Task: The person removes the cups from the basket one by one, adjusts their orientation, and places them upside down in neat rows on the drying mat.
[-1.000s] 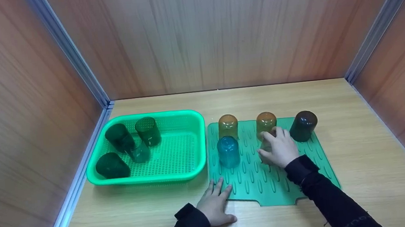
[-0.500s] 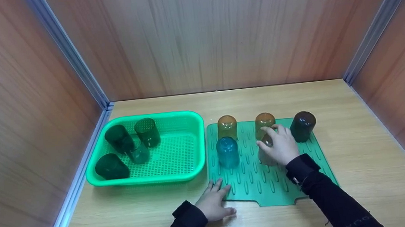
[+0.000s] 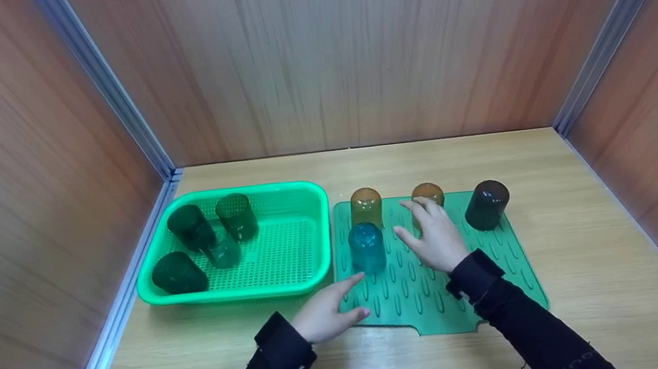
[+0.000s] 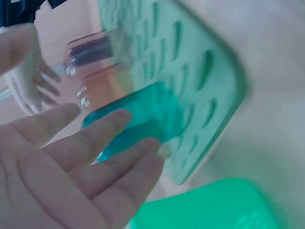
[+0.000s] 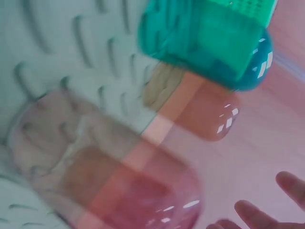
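Observation:
My right hand (image 3: 435, 239) hovers with spread fingers over the green ridged mat (image 3: 391, 306), holding nothing. Below it stands an upside-down pinkish clear cup (image 5: 128, 176), seen in the right wrist view but hidden in the head view; the fingertips (image 5: 252, 214) are apart from it. Behind the hand is an amber cup (image 3: 427, 191), partly covered. An upside-down blue cup (image 3: 367, 249) stands on the mat's left, before another amber cup (image 3: 366, 206). My left hand (image 3: 325, 314) is raised by the mat's left edge, fingers extended towards the blue cup, holding nothing.
A dark cup (image 3: 487, 206) stands upside down at the mat's back right. Left of the mat, a green basket (image 3: 236, 293) holds several cups, including a dark one (image 3: 179, 273) lying at its front left. Wood-grain panels (image 3: 352, 53) wall the table.
My right hand has let go of the pinkish cup and opened, moving slightly left. My left hand has lifted from the mat's front edge and turned, its fingers moving towards the blue cup.

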{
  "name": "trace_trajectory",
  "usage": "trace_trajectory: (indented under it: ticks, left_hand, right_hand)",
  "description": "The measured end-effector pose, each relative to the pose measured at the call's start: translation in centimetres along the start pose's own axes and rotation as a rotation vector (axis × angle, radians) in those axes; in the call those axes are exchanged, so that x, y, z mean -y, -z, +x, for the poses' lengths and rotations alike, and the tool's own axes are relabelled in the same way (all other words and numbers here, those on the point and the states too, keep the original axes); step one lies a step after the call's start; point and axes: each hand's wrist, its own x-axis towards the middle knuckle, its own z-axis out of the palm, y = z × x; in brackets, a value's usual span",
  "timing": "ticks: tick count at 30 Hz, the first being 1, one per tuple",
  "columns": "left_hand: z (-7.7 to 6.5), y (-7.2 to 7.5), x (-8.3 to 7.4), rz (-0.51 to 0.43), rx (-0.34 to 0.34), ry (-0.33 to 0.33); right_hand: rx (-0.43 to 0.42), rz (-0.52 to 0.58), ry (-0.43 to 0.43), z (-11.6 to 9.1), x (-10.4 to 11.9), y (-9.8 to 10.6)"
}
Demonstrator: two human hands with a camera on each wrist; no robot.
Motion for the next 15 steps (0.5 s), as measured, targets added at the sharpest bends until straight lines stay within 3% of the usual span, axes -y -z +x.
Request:
trace_trajectory:
  ticks: [7,12,15]
  left_hand:
    - [-1.1,3.7,-0.7,-0.021,-0.200,-0.033]
    - [-0.9,6.3,-0.2,0.050,-0.373,0.022]
    - [-0.6,7.8,0.6,0.116,-0.419,0.075]
  right_hand:
    - [0.022,0.026,0.045,-0.1,2.6,-0.6]
    - [0.068,0.077,0.072,-0.2,4.3,-1.8]
    - [0.091,0.109,0.097,-0.5,5.2,-2.7]
